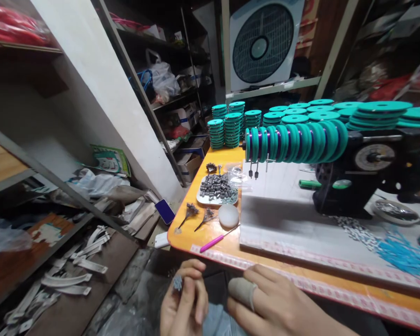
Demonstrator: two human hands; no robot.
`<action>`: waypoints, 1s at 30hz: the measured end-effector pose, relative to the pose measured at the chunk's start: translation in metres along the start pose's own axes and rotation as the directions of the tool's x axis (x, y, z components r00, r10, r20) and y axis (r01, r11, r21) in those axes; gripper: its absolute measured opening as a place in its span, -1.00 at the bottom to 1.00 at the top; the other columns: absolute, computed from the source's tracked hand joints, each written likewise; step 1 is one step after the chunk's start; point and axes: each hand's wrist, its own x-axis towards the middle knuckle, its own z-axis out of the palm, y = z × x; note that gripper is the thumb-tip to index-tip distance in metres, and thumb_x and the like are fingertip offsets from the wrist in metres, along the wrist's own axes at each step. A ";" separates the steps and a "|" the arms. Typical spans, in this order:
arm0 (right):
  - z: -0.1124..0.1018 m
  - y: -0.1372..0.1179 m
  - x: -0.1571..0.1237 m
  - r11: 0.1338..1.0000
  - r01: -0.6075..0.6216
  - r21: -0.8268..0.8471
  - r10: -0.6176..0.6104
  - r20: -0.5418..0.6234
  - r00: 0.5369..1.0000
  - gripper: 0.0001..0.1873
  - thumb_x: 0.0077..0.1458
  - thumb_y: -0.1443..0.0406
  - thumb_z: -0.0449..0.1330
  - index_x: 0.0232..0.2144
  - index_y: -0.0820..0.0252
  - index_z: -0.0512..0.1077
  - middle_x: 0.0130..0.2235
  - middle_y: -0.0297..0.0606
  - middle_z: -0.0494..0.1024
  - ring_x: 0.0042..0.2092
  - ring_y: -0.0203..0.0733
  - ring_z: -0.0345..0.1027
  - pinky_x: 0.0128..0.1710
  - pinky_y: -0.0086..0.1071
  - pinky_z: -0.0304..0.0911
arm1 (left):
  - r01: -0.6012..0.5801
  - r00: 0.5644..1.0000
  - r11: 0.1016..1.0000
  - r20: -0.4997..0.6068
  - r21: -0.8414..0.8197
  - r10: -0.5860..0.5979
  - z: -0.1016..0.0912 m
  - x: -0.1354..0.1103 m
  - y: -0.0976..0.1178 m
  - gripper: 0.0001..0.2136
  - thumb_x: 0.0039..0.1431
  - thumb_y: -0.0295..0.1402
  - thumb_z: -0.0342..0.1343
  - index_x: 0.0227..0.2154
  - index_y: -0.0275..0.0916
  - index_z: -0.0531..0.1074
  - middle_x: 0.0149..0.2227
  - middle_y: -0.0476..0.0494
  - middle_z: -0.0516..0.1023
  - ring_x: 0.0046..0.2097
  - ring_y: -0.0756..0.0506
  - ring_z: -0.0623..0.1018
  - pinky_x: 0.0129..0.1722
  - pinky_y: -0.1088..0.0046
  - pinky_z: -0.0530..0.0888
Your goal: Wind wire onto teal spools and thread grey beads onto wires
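In the head view, my left hand [185, 301] is closed in front of the table edge. Its fingers pinch a small bundle of thin grey-blue pieces [177, 283], whose ends stick out. To its right, my right hand [269, 301] has its fingers curled and a grey finger cot [243, 293] on one finger; whatever it may grip is hidden. On the orange table [182, 235] beyond lie a pink-handled hook tool [213, 243], a round whitish disc [228, 216] and two bunches of dark wire-like pieces [189, 212]. A white tray [203, 200] holds grey cylindrical weights [215, 186].
A black winding machine [343, 186] carries a row of teal spools [294, 142] over a white board [276, 219]. Stacked teal discs [233, 128] line the back. Blue strips [402, 252] lie at right. A fan [261, 46] and cluttered shelves surround the table.
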 end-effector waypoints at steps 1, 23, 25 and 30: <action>-0.001 -0.001 -0.001 0.999 -0.030 0.037 0.030 -0.004 1.000 -0.59 0.35 0.53 -0.12 -0.35 0.25 0.49 -0.47 -0.27 0.50 -0.49 -0.23 0.24 -0.49 -0.33 0.09 | 0.024 0.999 0.998 0.044 -0.060 -0.021 -0.004 0.004 0.002 -0.79 -0.10 -0.24 0.45 -0.50 -0.27 0.61 -0.34 -0.06 0.63 -0.63 0.19 0.35 -0.60 0.67 0.35; -0.012 -0.005 -0.026 0.862 -0.338 0.377 0.383 -0.047 0.923 -0.80 0.20 0.53 0.14 -0.21 0.19 0.46 -0.32 -0.23 0.51 -0.31 -0.27 0.45 -0.34 -0.50 0.38 | 0.067 0.958 0.985 0.286 -0.162 -0.018 0.000 0.015 0.003 -0.93 0.01 -0.39 0.40 -0.39 -0.13 0.67 -0.52 -0.01 0.64 -0.17 -0.04 0.65 -0.10 0.59 0.53; -0.012 -0.005 -0.025 0.861 -0.340 0.377 0.393 -0.070 0.917 -0.80 0.19 0.53 0.14 -0.22 0.20 0.47 -0.32 -0.23 0.52 -0.32 -0.28 0.46 -0.33 -0.51 0.38 | -0.105 0.965 0.994 0.242 0.008 0.100 -0.001 0.024 0.008 -0.92 -0.01 -0.29 0.41 -0.44 -0.11 0.66 -0.54 0.02 0.62 -0.27 -0.02 0.65 -0.11 0.57 0.54; -0.012 -0.005 -0.020 0.866 -0.331 0.375 0.388 -0.088 0.917 -0.79 0.16 0.54 0.12 -0.26 0.20 0.47 -0.36 -0.24 0.52 -0.36 -0.27 0.45 -0.38 -0.50 0.37 | -0.460 0.885 0.744 0.319 0.485 0.340 -0.008 0.065 0.030 -0.87 0.16 -0.22 0.23 -0.39 -0.11 0.62 -0.29 -0.04 0.63 -0.37 -0.02 0.53 -0.24 0.47 0.51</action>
